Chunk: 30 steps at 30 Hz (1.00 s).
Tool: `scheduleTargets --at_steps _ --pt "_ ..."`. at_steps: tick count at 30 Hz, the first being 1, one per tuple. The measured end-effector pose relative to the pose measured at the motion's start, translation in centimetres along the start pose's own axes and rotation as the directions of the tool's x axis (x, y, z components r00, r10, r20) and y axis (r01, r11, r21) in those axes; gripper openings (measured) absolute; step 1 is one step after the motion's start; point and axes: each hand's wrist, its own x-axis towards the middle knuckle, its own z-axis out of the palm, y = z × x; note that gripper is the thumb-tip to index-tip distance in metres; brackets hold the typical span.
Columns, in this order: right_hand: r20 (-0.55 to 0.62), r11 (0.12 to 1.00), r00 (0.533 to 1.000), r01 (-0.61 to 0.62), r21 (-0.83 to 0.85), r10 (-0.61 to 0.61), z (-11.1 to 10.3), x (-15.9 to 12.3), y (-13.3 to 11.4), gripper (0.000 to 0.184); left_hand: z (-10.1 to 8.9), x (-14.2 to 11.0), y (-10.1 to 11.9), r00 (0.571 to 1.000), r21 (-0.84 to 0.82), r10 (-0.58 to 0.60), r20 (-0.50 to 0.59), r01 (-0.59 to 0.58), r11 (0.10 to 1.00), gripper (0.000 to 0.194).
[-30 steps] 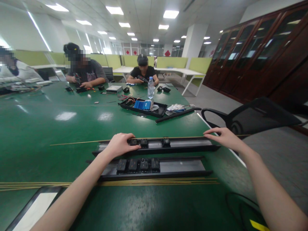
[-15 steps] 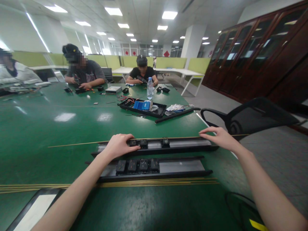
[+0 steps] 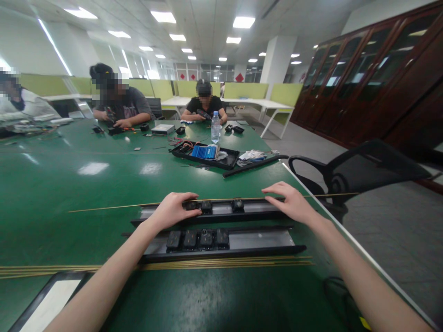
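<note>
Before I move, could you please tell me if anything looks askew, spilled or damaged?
The thin brass-coloured rod along the far black channel looks odd: its right end sticks out past the edge of the green table, towards the mesh chair. I see no spill or clear damage.

An office: green-panelled cubicles (image 3: 242, 89) at upper centre, ceiling light panels (image 3: 244, 22), glass-fronted cabinets (image 3: 360, 69) upper right.

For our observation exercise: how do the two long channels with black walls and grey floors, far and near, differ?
The far channel shows three squarish black blocks, one set apart; the near channel holds four in a row. One thin brass-coloured rod runs along the far channel's far edge; more rods lie before the near channel. Both stretch roughly left to right.
</note>
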Motion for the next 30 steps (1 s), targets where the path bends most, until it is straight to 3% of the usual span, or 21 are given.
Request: scheduleTargets --at_steps 4,11,30 --pt "-0.050 0.997 0.996 0.077 -0.021 -0.077 1.9 0.5 -2.1 0.025 0.0 0.0 0.1 1.000 -0.019 -0.014 0.003 0.014 1.000 0.049" --pt "-0.112 0.998 0.992 0.061 0.000 -0.061 4.6 0.5 -4.3 0.018 -0.1 0.1 0.3 1.000 -0.025 -0.016 0.014 0.017 1.000 0.044" --pt "-0.123 0.997 0.992 0.023 0.070 -0.014 5.2 0.4 -4.0 0.020 -0.3 0.2 0.4 0.999 0.021 -0.035 0.018 0.035 0.999 0.042"
